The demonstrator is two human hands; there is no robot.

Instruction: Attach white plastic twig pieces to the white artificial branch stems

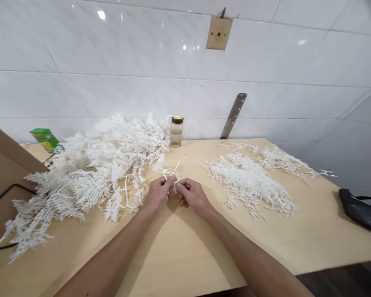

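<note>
Two bare forearms (113, 249) reach in from the lower corners, over the front of the table (179, 255). Ahead of them, the sprig (170, 172), white and branching, is held just above the wood between the big and middle piles. The left hand (158, 192) pinches it between thumb and fingers; the right hand (193, 194) grips its lower part by the fingertips, close beside the left.

To the left, the big pile (102, 161) of white sprigs comes near the left hand, leaving a narrow gap. To the right, a wider strip of wood separates the right hand from the middle pile (250, 181); more wood shows from the wrists to the front edge. Behind that pile, the far pile (284, 159) pokes its tips past the right edge, where the black bag (363, 210) lies nearer the camera.

Along the back edge stand the jar (176, 132), beside the big pile, and the ruler (234, 115), tilted against the wall (126, 95). The green box (45, 139) and the carton (9, 177) bound the left side.
</note>
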